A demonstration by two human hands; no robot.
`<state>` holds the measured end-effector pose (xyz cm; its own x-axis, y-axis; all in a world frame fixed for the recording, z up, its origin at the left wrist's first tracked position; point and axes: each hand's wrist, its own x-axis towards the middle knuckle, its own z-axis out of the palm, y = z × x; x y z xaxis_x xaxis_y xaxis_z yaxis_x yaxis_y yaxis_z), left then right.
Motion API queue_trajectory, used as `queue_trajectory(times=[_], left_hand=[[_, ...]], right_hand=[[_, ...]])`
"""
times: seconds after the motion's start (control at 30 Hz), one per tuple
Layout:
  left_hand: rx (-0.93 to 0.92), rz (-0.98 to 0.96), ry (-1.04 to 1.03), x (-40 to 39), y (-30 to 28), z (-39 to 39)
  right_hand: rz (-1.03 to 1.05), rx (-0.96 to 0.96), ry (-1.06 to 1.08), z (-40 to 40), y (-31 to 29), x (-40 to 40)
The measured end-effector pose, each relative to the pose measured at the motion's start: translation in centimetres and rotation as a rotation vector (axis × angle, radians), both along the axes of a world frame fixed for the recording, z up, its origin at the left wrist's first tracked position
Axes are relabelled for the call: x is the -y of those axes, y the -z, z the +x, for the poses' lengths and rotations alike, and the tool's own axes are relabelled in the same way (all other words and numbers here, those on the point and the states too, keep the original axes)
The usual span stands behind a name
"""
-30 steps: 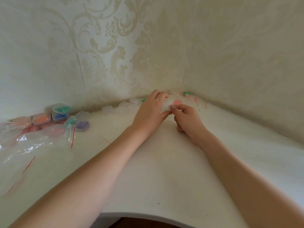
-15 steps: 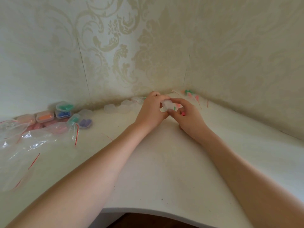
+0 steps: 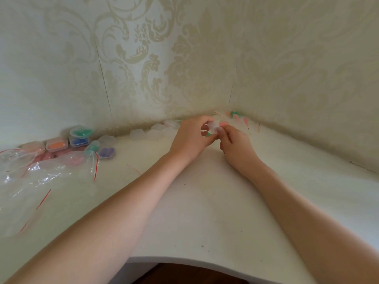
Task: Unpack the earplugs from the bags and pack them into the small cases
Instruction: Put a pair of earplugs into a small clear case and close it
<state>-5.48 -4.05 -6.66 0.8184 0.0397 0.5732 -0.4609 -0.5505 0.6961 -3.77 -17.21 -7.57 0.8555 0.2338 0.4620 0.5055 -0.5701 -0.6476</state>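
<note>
At the white table's (image 3: 205, 201) far corner, under patterned wallpaper (image 3: 143, 58), the left hand (image 3: 190, 138) and right hand (image 3: 235, 144) are pinching a small clear case (image 3: 214, 128) between curled fingers. Filled cases (image 3: 80, 138) and empty bags (image 3: 30, 177) are lying along the left edge.

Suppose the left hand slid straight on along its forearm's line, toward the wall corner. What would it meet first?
Probably the small clear packet the left hand already pinches together with the right hand. Beyond that lie bagged earplugs near the corner; depth is hard to judge.
</note>
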Motion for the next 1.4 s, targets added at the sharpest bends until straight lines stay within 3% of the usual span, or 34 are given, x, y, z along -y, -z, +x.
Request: queue_trajectory(times=[0.17, 0.4, 0.47, 0.6, 0.73, 0.83, 1.0, 1.13, 1.4], left_hand=[[0.030, 0.200, -0.058, 0.2, -0.2, -0.6], [-0.049, 0.142, -0.007, 0.6, -0.5, -0.7], [-0.073, 0.026, 0.038, 1.0, -0.8, -1.0], [-0.215, -0.387, 0.215, 1.4, -1.3, -1.2], [-0.505, -0.966, 0.459, 1.1, -1.8, -0.8], [-0.571, -1.108, 0.483, 0.7, -1.6, -0.4], [-0.533, -1.084, 0.341, 0.6, -0.6, 0.3], [-0.466, -1.096, 0.281, 0.7, -0.5, 0.5], [-0.502, -0.936, 0.285, 1.4, 0.0, -0.1]], right_hand=[[-0.098, 0.071, 0.054, -0.1, 0.1, 0.0], [0.147, -0.139, 0.090, 0.0, -0.3, 0.1], [0.277, -0.206, 0.105, 0.4, -0.3, 0.4], [0.484, -0.366, 0.102, 0.4, -0.7, 0.7], [0.512, -0.451, 0.076, 0.1, -1.0, 0.8], [0.516, -0.457, 0.107, 0.3, -1.0, 0.8], [0.700, -0.516, 0.135, 1.1, -1.2, 0.8], [0.606, -0.352, 0.153, 1.0, -1.0, 1.0], [0.796, -0.198, -0.056, 0.1, -1.5, 1.0]])
